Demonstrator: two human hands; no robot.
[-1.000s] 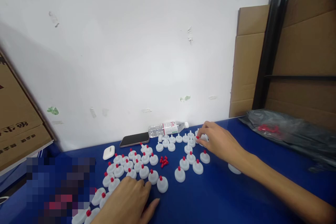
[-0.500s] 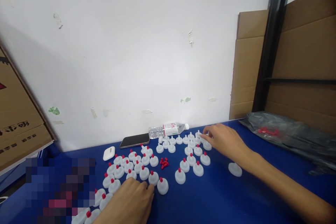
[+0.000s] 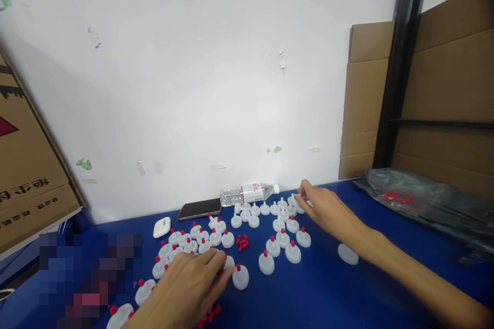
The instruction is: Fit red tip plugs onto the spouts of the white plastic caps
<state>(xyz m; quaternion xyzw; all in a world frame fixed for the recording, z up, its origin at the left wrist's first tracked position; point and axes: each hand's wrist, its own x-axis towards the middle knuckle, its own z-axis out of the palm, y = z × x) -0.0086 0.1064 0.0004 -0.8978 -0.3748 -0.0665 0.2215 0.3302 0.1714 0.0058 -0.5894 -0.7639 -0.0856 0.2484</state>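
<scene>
My right hand (image 3: 322,208) reaches to the far end of the white group, thumb and forefinger closed on a white nozzle cap (image 3: 296,202). My left hand (image 3: 189,282) is over the near left side, back upward, with its fingers curled in; whatever they hold, if anything, is hidden. Just beyond its fingertips stands a white cap with a red tip (image 3: 241,277). Small red tips (image 3: 210,316) lie partly under the left hand, and another small pile of red tips (image 3: 242,242) lies between the white groups.
Several red-tipped white caps (image 3: 227,239) cover the left of the blue table (image 3: 293,298). A phone (image 3: 198,209), a white earphone case (image 3: 162,227) and a lying plastic bottle (image 3: 247,194) are along the wall. At right are a lone white disc (image 3: 348,254) and a grey plastic bag (image 3: 428,200).
My left hand has lifted and turned slightly, uncovering red tips beneath it. My right hand stays at the far white caps, its fingers now closer to one. The view has shifted slightly.
</scene>
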